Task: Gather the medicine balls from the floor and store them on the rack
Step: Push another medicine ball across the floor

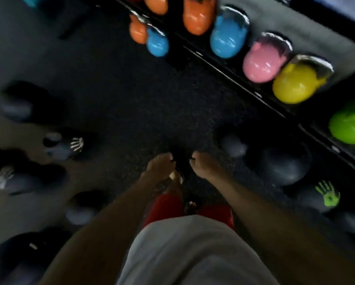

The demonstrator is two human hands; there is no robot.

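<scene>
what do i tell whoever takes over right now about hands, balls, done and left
Left hand and right hand: out front, fingers curled, no ball visible in either; blur hides any grip.
Balls: dark ones on the floor at left, like the white-print ball; more by the rack, like the green-print ball, shelf or floor unclear.
Done: unclear. Left: gather the left-side balls.

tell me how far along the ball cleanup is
Done: several dark balls sit by the rack, though blur hides whether they are on it. In hand: nothing plain; the left hand and right hand show curled fingers. Left: about five floor balls lie at the left.
</scene>
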